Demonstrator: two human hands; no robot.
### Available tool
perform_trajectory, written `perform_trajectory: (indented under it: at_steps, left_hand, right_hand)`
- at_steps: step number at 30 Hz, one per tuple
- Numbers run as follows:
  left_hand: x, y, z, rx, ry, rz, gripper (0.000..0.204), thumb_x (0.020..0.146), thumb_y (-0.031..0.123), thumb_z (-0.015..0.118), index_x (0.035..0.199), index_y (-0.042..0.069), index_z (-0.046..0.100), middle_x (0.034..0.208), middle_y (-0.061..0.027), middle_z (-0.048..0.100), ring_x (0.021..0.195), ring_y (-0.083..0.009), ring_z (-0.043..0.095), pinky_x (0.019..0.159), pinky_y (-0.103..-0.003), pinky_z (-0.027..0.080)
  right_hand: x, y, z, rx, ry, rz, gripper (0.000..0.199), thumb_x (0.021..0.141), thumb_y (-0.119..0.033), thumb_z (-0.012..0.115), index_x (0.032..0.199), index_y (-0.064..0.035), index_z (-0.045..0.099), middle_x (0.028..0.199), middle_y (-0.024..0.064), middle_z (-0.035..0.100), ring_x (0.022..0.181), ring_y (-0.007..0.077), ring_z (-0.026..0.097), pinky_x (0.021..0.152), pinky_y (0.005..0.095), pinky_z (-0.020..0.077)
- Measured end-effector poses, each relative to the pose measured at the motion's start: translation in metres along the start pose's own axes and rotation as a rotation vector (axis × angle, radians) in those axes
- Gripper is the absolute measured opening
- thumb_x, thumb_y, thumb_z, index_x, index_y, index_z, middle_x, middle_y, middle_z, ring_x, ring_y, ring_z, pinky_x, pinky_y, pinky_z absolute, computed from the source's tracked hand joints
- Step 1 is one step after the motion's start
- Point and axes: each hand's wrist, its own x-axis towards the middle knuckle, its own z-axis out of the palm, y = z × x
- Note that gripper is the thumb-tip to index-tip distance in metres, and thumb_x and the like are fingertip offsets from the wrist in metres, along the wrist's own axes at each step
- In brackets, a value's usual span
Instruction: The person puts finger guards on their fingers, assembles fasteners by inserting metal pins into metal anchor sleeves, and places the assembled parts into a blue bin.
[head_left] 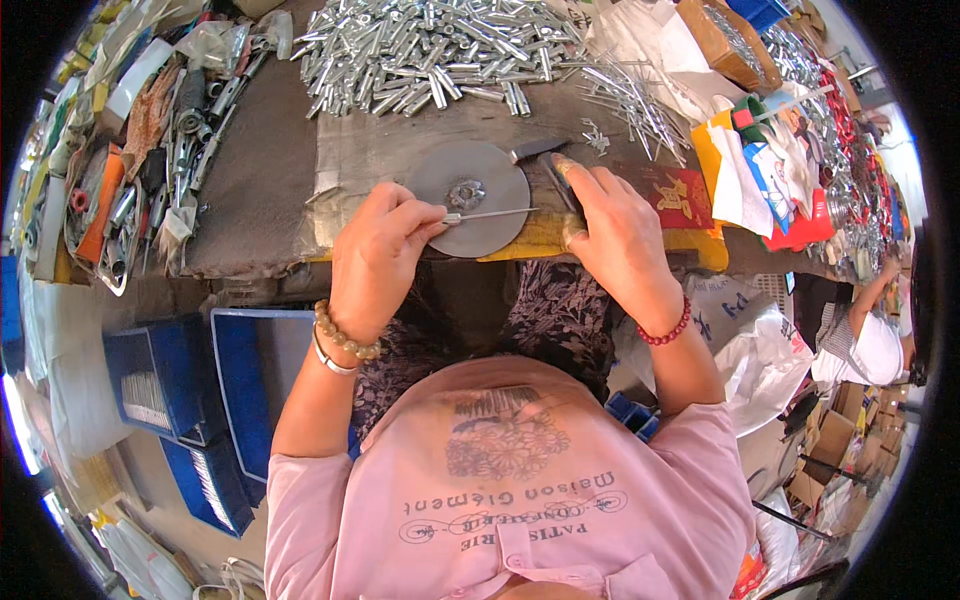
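Left hand (378,255) pinches a thin metal rod (490,214) at its near end; the rod lies across a round grey disc (470,197) on the bench (260,170). Right hand (612,230) grips a dark tool (560,180), fingers curled around it, just beside the disc. A pile of tubes (430,50) lies beyond.

The left hand (378,255) pinches a thin metal rod (490,214) lying across a round grey disc (470,197), the right hand (612,235) rests at its three o'clock, and silver tubes (440,50) are heaped at twelve o'clock.
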Motion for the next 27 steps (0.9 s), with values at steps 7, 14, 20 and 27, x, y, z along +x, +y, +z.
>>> perform_trajectory:
  at_steps: [7, 14, 20, 27]
  left_hand:
    - [-0.001, -0.002, 0.001, -0.008, 0.016, -0.011, 0.015, 0.087, 0.002, 0.079, 0.101, 0.004, 0.077, 0.095, -0.0092, 0.065, 0.082, -0.0250, 0.066, 0.072, -0.032, 0.052]
    - [0.000, -0.003, 0.000, -0.020, 0.001, 0.011, 0.016, 0.087, 0.001, 0.079, 0.102, 0.004, 0.077, 0.093, -0.0095, 0.064, 0.082, -0.0247, 0.066, 0.071, -0.032, 0.052]
    - [-0.002, -0.006, 0.002, -0.057, 0.002, -0.007, 0.017, 0.086, -0.001, 0.078, 0.103, 0.004, 0.077, 0.093, -0.0083, 0.063, 0.082, -0.0237, 0.065, 0.071, -0.032, 0.051]
    - [-0.002, -0.007, -0.002, -0.084, -0.045, -0.033, 0.019, 0.084, -0.002, 0.079, 0.103, 0.002, 0.077, 0.095, -0.0087, 0.063, 0.085, -0.0225, 0.064, 0.074, -0.031, 0.051]
  right_hand:
    - [-0.013, -0.015, -0.004, 0.240, 0.180, -0.045, 0.059, 0.075, 0.004, 0.073, 0.132, -0.0086, 0.067, 0.102, 0.0129, 0.061, 0.093, 0.0356, 0.066, 0.078, 0.0446, 0.0565]
    - [-0.016, -0.026, 0.008, 0.299, 0.361, -0.201, 0.054, 0.080, 0.005, 0.072, 0.132, -0.0105, 0.071, 0.097, 0.0099, 0.057, 0.082, 0.0299, 0.065, 0.068, 0.0400, 0.0551]
    - [-0.011, -0.026, 0.014, 0.245, 0.173, -0.167, 0.056, 0.086, 0.003, 0.067, 0.140, -0.0130, 0.066, 0.093, 0.0094, 0.056, 0.082, 0.0301, 0.064, 0.072, 0.0413, 0.0548]
    - [0.006, -0.018, 0.011, 0.285, 0.086, -0.117, 0.048, 0.084, -0.001, 0.072, 0.131, -0.0135, 0.071, 0.099, 0.0090, 0.061, 0.086, 0.0300, 0.064, 0.074, 0.0402, 0.0543]
